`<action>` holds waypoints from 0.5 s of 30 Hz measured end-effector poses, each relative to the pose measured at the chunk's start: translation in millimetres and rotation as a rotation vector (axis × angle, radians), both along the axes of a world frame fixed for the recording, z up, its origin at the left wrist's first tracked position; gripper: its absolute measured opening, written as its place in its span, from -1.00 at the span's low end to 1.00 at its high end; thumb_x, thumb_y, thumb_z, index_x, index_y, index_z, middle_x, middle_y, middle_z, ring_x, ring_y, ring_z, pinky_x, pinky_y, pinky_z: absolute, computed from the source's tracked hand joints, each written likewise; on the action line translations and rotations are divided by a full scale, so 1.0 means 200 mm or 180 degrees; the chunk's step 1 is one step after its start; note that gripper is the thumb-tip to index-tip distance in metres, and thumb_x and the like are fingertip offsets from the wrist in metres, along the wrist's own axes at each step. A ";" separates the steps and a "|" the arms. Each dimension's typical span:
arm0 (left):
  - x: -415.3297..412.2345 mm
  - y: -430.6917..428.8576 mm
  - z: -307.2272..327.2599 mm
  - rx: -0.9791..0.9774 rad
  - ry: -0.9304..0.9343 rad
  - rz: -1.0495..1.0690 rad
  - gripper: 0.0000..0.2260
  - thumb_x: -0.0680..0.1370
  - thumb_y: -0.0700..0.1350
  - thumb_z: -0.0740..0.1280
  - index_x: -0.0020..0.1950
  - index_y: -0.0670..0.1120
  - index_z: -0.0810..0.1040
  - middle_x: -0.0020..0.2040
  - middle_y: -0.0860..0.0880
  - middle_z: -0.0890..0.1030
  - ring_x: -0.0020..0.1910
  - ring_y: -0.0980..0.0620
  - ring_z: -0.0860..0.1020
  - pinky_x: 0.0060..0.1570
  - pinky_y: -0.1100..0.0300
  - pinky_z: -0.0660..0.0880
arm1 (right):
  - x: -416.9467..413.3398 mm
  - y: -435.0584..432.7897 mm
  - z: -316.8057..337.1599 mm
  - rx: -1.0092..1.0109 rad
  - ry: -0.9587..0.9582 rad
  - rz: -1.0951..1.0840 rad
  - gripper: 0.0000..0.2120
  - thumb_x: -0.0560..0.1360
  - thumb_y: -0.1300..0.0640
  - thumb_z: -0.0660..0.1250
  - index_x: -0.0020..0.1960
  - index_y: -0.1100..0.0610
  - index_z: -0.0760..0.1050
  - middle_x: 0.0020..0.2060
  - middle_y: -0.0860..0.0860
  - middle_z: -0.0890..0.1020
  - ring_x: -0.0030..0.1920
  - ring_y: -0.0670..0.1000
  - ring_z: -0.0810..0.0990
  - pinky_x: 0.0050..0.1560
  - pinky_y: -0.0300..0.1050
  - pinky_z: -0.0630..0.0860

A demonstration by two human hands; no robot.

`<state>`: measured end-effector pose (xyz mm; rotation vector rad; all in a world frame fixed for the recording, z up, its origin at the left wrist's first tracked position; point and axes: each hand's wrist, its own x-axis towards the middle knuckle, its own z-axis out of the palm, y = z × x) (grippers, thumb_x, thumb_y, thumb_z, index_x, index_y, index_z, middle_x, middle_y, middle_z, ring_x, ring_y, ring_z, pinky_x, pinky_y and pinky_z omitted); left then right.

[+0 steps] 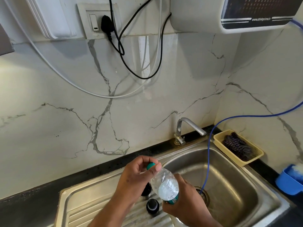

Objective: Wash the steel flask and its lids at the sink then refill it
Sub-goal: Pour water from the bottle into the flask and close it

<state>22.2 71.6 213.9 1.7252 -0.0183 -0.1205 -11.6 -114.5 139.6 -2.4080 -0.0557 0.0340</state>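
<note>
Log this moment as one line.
left hand: pinches teal cap | right hand: grips clear plastic bottle at base | black round lid: on steel drainboard

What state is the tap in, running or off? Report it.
Off, it seems: no water falls from the tap spout into the sink.

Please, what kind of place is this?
Most likely a home kitchen: a steel sink set in a dark counter, a tap behind it, and a water purifier on the wall.
</note>
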 end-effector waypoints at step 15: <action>-0.05 0.09 0.06 -0.0965 -0.0296 -0.0211 -0.57 0.37 -0.14 0.54 0.24 -0.06 0.64 0.07 -0.08 0.73 0.13 0.00 0.68 0.09 0.24 0.59 | 0.01 -0.02 0.18 0.0216 0.0111 0.0593 -0.43 0.21 -0.12 0.54 0.19 -0.12 0.49 -0.09 -0.20 0.67 -0.09 -0.18 0.63 -0.14 -0.36 0.51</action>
